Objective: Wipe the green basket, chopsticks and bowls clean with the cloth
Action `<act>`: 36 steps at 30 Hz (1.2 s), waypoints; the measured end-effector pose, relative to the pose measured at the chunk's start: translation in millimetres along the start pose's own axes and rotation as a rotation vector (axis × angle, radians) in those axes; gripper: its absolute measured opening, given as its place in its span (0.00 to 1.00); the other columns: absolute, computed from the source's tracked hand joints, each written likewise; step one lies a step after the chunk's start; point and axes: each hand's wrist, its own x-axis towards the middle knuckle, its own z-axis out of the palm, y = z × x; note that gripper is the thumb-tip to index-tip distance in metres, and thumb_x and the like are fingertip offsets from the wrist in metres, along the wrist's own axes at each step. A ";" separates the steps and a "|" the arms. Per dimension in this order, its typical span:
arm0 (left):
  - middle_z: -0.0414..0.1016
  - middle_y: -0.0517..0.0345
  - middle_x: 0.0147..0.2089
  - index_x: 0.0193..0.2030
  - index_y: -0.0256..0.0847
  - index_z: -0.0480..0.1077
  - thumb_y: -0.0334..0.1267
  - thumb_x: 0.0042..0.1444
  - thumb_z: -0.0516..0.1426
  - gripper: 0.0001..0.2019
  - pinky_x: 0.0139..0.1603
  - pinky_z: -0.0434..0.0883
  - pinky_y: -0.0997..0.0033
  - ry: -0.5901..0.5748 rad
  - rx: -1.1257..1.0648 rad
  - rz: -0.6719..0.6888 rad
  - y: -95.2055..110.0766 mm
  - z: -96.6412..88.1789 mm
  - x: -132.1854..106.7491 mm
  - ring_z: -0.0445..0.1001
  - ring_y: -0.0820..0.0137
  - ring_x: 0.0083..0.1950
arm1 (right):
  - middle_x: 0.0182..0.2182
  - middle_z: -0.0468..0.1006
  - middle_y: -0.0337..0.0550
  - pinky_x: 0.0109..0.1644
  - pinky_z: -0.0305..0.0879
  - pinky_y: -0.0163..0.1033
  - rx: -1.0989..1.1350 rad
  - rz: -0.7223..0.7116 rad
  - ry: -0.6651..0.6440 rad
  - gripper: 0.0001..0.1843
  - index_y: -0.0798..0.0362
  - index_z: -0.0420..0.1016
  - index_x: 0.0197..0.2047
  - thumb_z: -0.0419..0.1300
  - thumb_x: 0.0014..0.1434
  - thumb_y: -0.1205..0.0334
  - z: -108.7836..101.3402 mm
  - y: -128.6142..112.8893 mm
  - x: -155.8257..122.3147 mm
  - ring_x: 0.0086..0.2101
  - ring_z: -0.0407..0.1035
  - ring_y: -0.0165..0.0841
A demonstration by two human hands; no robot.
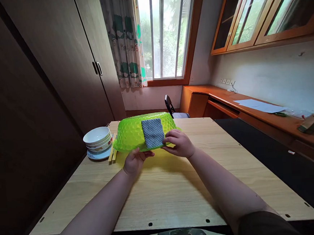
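Observation:
A translucent green plastic basin (129, 134) with a dimpled surface is tipped over the table, its outer side facing me. Its near rim is pinched by my left hand (135, 162), thumb on the outside and fingers below. Flat against the basin's wall lies a grey-blue textured cloth (153, 133). My right hand (180, 143) is closed at the cloth's lower right corner, close to the basin's rim, with its fingertips partly hidden. To the left stand stacked bowls (97, 136) on a blue-white plate (98, 154), with yellow chopsticks (112, 150) beside them.
The pale wooden table (163, 196) has slots along its edges. A dark chair (169, 104) stands beyond its far side. On the right, an orange-brown desk (223, 94) carries white papers (259, 105). A tall dark wardrobe (60, 60) rises on the left.

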 end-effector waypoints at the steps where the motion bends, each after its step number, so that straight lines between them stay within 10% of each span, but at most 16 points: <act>1: 0.80 0.48 0.34 0.36 0.37 0.76 0.39 0.49 0.57 0.11 0.38 0.71 0.58 -0.004 0.003 -0.002 -0.5 -0.1 0.0 0.77 0.59 0.34 | 0.33 0.74 0.42 0.38 0.64 0.41 0.000 0.007 -0.006 0.08 0.47 0.74 0.36 0.59 0.59 0.53 -1.8 0.1 0.5 0.33 0.68 0.33; 8: 0.80 0.48 0.33 0.35 0.36 0.76 0.40 0.48 0.58 0.11 0.36 0.72 0.59 -0.011 0.016 0.022 -1.9 -3.0 2.3 0.77 0.60 0.31 | 0.32 0.75 0.44 0.38 0.65 0.42 0.064 -0.049 -0.029 0.16 0.48 0.76 0.34 0.58 0.57 0.45 -9.5 3.6 -1.4 0.32 0.68 0.34; 14: 0.81 0.52 0.34 0.43 0.37 0.76 0.38 0.47 0.59 0.16 0.36 0.73 0.61 -0.021 -0.012 0.033 -4.4 -4.4 3.1 0.77 0.62 0.31 | 0.30 0.75 0.43 0.39 0.66 0.42 0.176 0.193 0.286 0.08 0.49 0.75 0.40 0.55 0.61 0.61 -7.2 -16.0 4.2 0.33 0.69 0.34; 22: 0.81 0.49 0.40 0.47 0.36 0.75 0.36 0.48 0.58 0.18 0.41 0.72 0.58 -0.093 0.094 0.018 -15.4 -7.2 1.6 0.77 0.59 0.39 | 0.30 0.71 0.38 0.31 0.66 0.35 0.590 0.501 -0.030 0.17 0.50 0.66 0.52 0.58 0.60 0.59 -2.2 -51.9 18.7 0.28 0.66 0.28; 36: 0.81 0.48 0.37 0.42 0.34 0.77 0.35 0.46 0.57 0.17 0.37 0.71 0.62 -0.057 0.037 -0.019 -15.4 -9.2 2.9 0.76 0.64 0.32 | 0.25 0.67 0.34 0.31 0.61 0.37 0.344 0.761 0.101 0.19 0.52 0.64 0.52 0.57 0.57 0.57 3.6 -1.1 10.2 0.26 0.64 0.30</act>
